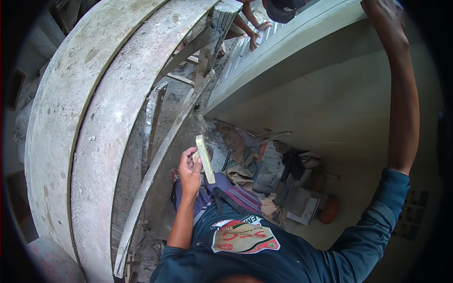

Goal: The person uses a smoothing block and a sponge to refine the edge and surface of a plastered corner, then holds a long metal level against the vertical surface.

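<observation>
My left hand point(190, 172) is closed around a short, pale, straight-edged bar point(206, 160), held upright in front of my body. It looks like wood, and my fingers and thumb hide part of it. My right arm stretches up along the right side. At the upper right, my right hand point(384, 16) is at the edge of a large pale wall panel point(302, 47), which bends in this view. The fingers of that hand are too unclear to read.
Dusty grey boards point(106, 127) rise at left, beside a long wooden batten point(165, 141) and a rough post point(207, 52). Another person's hands point(255, 40) rest on a white ribbed sheet point(238, 59) at the top. Cardboard scraps and a grey box point(269, 174) clutter the floor.
</observation>
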`<state>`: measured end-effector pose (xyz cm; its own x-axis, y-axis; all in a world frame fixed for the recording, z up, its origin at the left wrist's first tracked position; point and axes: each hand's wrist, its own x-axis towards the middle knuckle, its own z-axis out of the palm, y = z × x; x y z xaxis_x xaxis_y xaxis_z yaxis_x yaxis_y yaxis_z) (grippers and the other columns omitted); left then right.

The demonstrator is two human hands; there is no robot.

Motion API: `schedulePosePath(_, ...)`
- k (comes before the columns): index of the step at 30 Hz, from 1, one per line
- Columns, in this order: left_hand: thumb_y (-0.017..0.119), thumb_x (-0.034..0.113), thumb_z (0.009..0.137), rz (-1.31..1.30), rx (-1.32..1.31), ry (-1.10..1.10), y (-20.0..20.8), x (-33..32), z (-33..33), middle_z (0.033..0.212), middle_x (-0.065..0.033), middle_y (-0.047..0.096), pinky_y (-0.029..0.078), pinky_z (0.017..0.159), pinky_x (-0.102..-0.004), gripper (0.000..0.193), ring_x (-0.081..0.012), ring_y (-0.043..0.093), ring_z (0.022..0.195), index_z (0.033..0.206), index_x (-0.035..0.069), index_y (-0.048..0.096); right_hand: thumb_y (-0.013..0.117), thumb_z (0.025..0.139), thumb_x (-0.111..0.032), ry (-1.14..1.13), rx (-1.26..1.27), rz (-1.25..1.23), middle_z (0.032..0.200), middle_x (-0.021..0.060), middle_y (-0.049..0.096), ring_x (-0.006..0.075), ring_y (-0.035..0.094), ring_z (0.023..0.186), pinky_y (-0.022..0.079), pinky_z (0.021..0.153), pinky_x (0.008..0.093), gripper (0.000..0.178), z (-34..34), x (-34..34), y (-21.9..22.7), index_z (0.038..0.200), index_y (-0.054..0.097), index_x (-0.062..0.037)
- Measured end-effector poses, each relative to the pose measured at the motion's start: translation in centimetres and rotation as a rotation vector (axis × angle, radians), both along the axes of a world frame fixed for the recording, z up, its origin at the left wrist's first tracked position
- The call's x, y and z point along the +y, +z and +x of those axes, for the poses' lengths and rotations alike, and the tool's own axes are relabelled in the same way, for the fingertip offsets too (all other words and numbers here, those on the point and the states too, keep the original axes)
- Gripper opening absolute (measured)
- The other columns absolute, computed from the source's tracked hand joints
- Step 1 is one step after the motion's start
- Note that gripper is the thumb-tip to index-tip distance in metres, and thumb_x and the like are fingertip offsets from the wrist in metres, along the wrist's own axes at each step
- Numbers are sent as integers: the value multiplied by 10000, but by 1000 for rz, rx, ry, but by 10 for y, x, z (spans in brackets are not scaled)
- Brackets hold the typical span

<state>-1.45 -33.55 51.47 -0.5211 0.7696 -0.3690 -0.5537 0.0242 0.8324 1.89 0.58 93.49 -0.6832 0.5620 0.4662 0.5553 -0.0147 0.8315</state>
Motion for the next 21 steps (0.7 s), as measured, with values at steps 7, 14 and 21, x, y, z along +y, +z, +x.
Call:
schedulePosePath(7, 546, -31, 897, -68, 18, -11, -13, -26, 0, 1121, -111, 579, 411, 934, -280, 309, -158, 555, 1044, 1200, -27, 488, 614, 789, -105, -28, -131, -414, 951, 144, 600, 260, 619, 925, 539, 711, 310, 131, 39, 28, -216, 825, 727, -49)
schedulePosePath(14, 529, -20, 906, -210, 0, 20, -22, -52, -5, 1188, -134, 566, 402, 974, -299, 309, -181, 551, 1090, 1211, -1, 481, 620, 768, -104, 83, 76, -871, 931, 157, 592, 283, 602, 901, 539, 648, 359, 172, 46, 18, -451, 881, 705, -6)
schedulePosePath(21, 526, -58, 890, -139, 23, -56, -26, -17, 1, 1164, -118, 566, 409, 957, -289, 328, -172, 547, 1098, 1212, -16, 485, 646, 779, -105, 409, 496, -716, 895, 98, 562, 269, 611, 852, 535, 654, 387, 286, 74, -19, -286, 1062, 619, -81)
